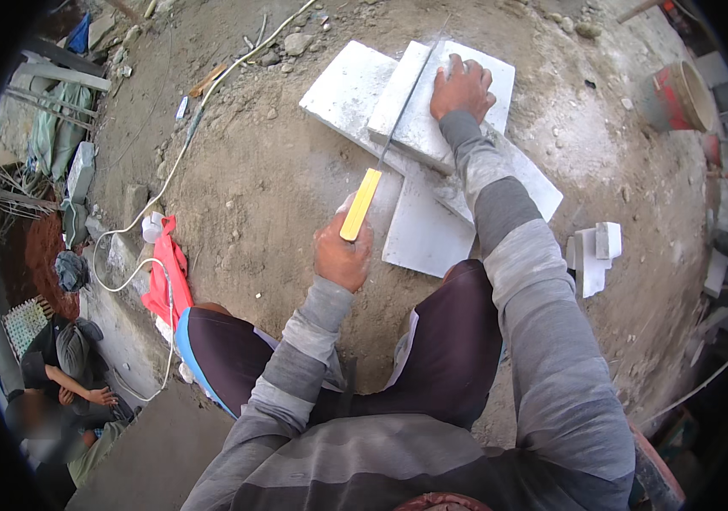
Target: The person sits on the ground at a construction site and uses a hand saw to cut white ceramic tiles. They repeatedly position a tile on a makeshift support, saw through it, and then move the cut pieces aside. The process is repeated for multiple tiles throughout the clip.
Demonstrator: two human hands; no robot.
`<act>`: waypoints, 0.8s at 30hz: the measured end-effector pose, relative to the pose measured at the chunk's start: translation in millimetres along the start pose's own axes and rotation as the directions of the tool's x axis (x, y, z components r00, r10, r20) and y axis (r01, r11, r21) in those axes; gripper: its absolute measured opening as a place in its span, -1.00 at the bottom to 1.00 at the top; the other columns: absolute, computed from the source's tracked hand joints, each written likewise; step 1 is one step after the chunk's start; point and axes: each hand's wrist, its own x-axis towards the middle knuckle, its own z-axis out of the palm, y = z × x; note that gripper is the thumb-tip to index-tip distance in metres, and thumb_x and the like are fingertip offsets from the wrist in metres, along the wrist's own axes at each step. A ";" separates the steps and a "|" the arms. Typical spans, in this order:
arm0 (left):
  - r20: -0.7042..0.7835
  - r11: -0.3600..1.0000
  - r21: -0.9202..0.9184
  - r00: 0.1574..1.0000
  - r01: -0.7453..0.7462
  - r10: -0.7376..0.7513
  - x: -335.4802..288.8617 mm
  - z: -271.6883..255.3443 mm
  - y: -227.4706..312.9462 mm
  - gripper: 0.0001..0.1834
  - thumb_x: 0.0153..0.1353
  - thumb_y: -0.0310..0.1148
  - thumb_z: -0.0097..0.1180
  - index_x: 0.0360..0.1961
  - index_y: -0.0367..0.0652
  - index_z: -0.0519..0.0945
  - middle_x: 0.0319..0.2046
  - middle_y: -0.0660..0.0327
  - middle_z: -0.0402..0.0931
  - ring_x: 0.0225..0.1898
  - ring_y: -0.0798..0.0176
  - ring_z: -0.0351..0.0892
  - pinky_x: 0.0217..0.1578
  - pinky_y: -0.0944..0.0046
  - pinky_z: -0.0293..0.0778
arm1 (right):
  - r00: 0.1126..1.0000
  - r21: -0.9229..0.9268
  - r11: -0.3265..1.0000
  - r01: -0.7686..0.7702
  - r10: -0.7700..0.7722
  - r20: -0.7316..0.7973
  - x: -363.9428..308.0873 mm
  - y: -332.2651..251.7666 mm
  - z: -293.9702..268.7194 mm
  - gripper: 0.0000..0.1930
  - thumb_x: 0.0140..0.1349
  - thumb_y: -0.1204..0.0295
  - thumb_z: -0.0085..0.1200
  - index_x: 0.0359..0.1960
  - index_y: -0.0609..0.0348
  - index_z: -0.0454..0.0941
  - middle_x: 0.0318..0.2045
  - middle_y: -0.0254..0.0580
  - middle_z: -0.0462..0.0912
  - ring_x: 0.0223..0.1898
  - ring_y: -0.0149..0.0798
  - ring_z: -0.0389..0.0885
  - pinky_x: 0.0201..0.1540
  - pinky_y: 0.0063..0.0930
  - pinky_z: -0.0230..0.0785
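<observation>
From where I sit, I judge the step in hand to be sawing: the left hand (342, 251) is wrapped around the yellow handle (360, 204), and the thin blade (407, 102) runs from it up along the top of the white block (476, 77). The right hand (463, 88) is spread on the block to the right of the blade, fingers bent, seemingly bearing down; the two hands are well apart. To my mind, the next move calls for a straight stroke along that line, with the right hand firm and its fingers clear of the blade. I cannot tell how deep the blade sits.

The block lies ahead of the knees, on top of white slabs (428, 228) set at skewed angles. It looks pale, flat-faced and straight-edged, with a narrow strip (401, 92) left of the blade and the broader part under the right hand. Pale dust coats the soil nearby, so I'd guess it crumbles easily.
</observation>
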 end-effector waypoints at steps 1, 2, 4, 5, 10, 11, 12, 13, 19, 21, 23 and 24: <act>-0.103 0.993 -0.026 0.989 -0.111 0.108 5.3 5.1 1.8 -0.53 0.36 -0.38 0.15 0.22 -0.42 0.49 -0.01 -0.11 0.66 0.04 -0.03 0.70 0.05 0.18 0.53 | 1.000 -0.001 1.000 -0.010 0.010 -0.006 1.4 -1.9 -0.7 -0.53 0.42 0.08 0.00 0.33 -0.20 0.42 0.32 -0.24 0.36 0.41 -0.11 0.15 0.31 0.14 0.15; -0.208 0.974 -0.041 0.955 -0.222 0.209 10.5 8.5 5.1 -0.54 0.36 -0.38 0.16 0.22 -0.39 0.50 -0.01 -0.11 0.66 0.03 -0.04 0.69 0.04 0.17 0.54 | 1.000 -0.001 1.000 -0.019 0.019 -0.011 4.2 -4.2 -1.7 -0.53 0.41 0.08 0.00 0.32 -0.19 0.43 0.32 -0.24 0.36 0.41 -0.11 0.15 0.31 0.14 0.15; -0.283 0.943 -0.004 0.905 -0.333 0.318 9.9 7.8 15.0 -0.58 0.36 -0.38 0.17 0.18 -0.38 0.51 -0.01 -0.11 0.65 0.02 -0.03 0.69 0.03 0.15 0.54 | 1.000 -0.002 1.000 -0.029 0.029 0.000 -0.4 -5.0 -6.5 -0.52 0.41 0.08 0.01 0.32 -0.17 0.42 0.31 -0.23 0.36 0.41 -0.12 0.15 0.31 0.14 0.15; -0.318 0.923 0.018 0.873 -0.384 0.369 9.8 5.6 18.5 -0.60 0.37 -0.38 0.17 0.16 -0.37 0.52 0.00 -0.11 0.64 0.02 -0.03 0.69 0.03 0.14 0.54 | 1.000 0.002 1.000 -0.028 0.028 -0.005 0.5 -5.4 -6.4 -0.52 0.41 0.08 0.01 0.32 -0.17 0.42 0.31 -0.23 0.36 0.41 -0.12 0.15 0.30 0.14 0.15; -0.047 0.984 -0.111 0.990 -0.140 0.136 -9.0 -35.1 46.4 -0.73 0.40 -0.42 0.12 0.04 -0.35 0.57 -0.10 -0.07 0.66 -0.10 0.04 0.70 -0.05 0.22 0.54 | 0.999 -0.010 1.000 -0.030 0.030 -0.013 0.6 1.8 -0.5 -0.53 0.41 0.09 0.00 0.31 -0.16 0.44 0.32 -0.23 0.36 0.41 -0.11 0.16 0.30 0.14 0.17; -0.013 0.990 -0.131 0.999 -0.052 0.051 -20.2 -45.9 58.2 -0.74 0.40 -0.43 0.11 0.03 -0.35 0.58 -0.12 -0.06 0.66 -0.11 0.06 0.71 -0.06 0.25 0.54 | 1.000 -0.005 1.000 -0.026 0.026 -0.005 2.0 0.7 -4.2 -0.53 0.42 0.09 0.00 0.32 -0.16 0.43 0.32 -0.23 0.35 0.41 -0.12 0.15 0.31 0.13 0.16; -0.056 0.989 -0.121 0.995 -0.091 0.085 -28.4 -49.2 55.6 -0.75 0.40 -0.43 0.11 0.03 -0.34 0.58 -0.15 -0.04 0.66 -0.14 0.07 0.71 -0.07 0.26 0.53 | 1.000 0.003 1.000 -0.027 0.027 0.014 -2.0 -3.1 -7.7 -0.53 0.42 0.09 -0.01 0.32 -0.16 0.42 0.32 -0.23 0.35 0.42 -0.12 0.14 0.32 0.12 0.15; -0.098 0.985 -0.109 0.988 -0.131 0.120 -35.0 -51.7 53.2 -0.75 0.40 -0.44 0.11 0.02 -0.33 0.59 -0.18 -0.03 0.66 -0.16 0.08 0.70 -0.09 0.27 0.53 | 0.999 0.010 1.000 -0.028 0.028 0.032 -4.7 -4.1 -10.4 -0.53 0.43 0.09 -0.01 0.33 -0.15 0.42 0.33 -0.23 0.35 0.42 -0.13 0.13 0.33 0.11 0.13; -0.073 0.979 0.031 0.976 -0.203 0.205 43.3 -9.3 53.5 -0.76 0.40 -0.43 0.11 0.01 -0.33 0.63 -0.19 -0.04 0.69 -0.13 0.09 0.72 -0.08 0.27 0.54 | 0.999 0.030 0.999 -0.017 0.016 0.045 -1.4 -6.3 -12.4 -0.53 0.43 0.11 0.00 0.33 -0.14 0.41 0.32 -0.21 0.35 0.42 -0.12 0.13 0.33 0.12 0.13; -0.063 0.988 0.008 0.986 -0.151 0.151 32.1 -17.1 58.9 -0.76 0.41 -0.43 0.12 -0.01 -0.33 0.65 -0.16 -0.05 0.69 -0.11 0.09 0.73 -0.06 0.27 0.54 | 0.999 0.013 0.999 -0.034 0.033 0.040 -2.2 -1.6 -8.5 -0.53 0.43 0.11 0.00 0.33 -0.13 0.41 0.32 -0.21 0.35 0.42 -0.12 0.13 0.33 0.12 0.13; -0.065 0.995 -0.053 0.995 -0.083 0.080 -25.4 -46.6 55.4 -0.77 0.40 -0.44 0.13 -0.02 -0.34 0.66 -0.14 -0.05 0.70 -0.10 0.12 0.73 -0.06 0.26 0.54 | 0.999 0.024 0.999 -0.024 0.023 0.038 -1.8 -0.3 -11.2 -0.53 0.43 0.11 0.00 0.33 -0.13 0.41 0.33 -0.21 0.35 0.42 -0.12 0.13 0.33 0.11 0.14; -0.088 0.993 -0.079 0.993 -0.088 0.081 -40.8 -56.8 57.7 -0.77 0.40 -0.44 0.14 -0.01 -0.35 0.66 -0.14 -0.05 0.70 -0.11 0.15 0.72 -0.06 0.25 0.55 | 0.999 0.028 1.000 -0.013 0.012 0.036 -1.4 -1.6 -12.9 -0.53 0.43 0.11 0.00 0.33 -0.13 0.41 0.33 -0.21 0.35 0.42 -0.12 0.13 0.33 0.11 0.14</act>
